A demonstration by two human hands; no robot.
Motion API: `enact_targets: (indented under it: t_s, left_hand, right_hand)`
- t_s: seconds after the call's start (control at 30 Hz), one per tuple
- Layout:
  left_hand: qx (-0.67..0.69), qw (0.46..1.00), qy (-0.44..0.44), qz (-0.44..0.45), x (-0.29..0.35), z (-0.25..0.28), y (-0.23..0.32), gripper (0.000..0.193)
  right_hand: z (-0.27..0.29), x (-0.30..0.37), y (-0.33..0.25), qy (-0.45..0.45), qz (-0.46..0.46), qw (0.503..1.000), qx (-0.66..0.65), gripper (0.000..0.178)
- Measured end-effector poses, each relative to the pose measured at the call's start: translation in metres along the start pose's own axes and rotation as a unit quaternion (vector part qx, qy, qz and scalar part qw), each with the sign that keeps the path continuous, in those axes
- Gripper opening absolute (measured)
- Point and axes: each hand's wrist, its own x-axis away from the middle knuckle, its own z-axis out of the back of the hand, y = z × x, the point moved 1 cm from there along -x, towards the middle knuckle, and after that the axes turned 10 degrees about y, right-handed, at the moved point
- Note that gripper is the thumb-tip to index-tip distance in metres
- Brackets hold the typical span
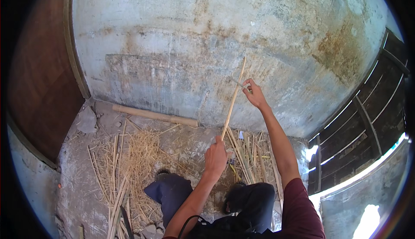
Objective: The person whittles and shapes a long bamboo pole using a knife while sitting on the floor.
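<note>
My left hand (215,157) is closed round the lower end of a long, thin bamboo strip (232,107), which slants up and slightly right in front of the wall. Higher up and to the right, my right hand (254,94) is closed on a knife (235,81). Its narrow grey blade points left and crosses the strip in its upper part; whether the edge touches it I cannot tell. The handle is mostly hidden by my fingers. On the floor beyond my left hand, several more bamboo strips (243,161) lie in a loose bundle.
A heap of pale shavings (142,152) and long strips (116,200) lies left of my legs. A thick bamboo pole (155,115) rests along the foot of the stained wall (207,31). A brown door (47,66) stands at left, dark wooden slats (367,118) at right.
</note>
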Motion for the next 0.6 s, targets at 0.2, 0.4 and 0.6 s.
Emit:
enact_targets:
  t_s: [0.2,0.4,0.6]
  left_hand:
    - [-0.029,0.998,-0.041,0.025,0.004,-0.011,0.015,0.047]
    - [-0.094,0.995,-0.027,-0.015,0.013,-0.016,0.028,0.033]
    - [-0.111,0.994,-0.013,-0.022,0.017,-0.031,0.009,0.025]
  right_hand:
    - [0.009,0.108,-0.014,-0.091,-0.008,0.99,0.11,0.035]
    - [0.009,0.146,-0.022,-0.079,0.024,0.991,0.11,0.021]
    - [0.004,0.168,-0.048,-0.07,0.047,0.985,0.151,0.019]
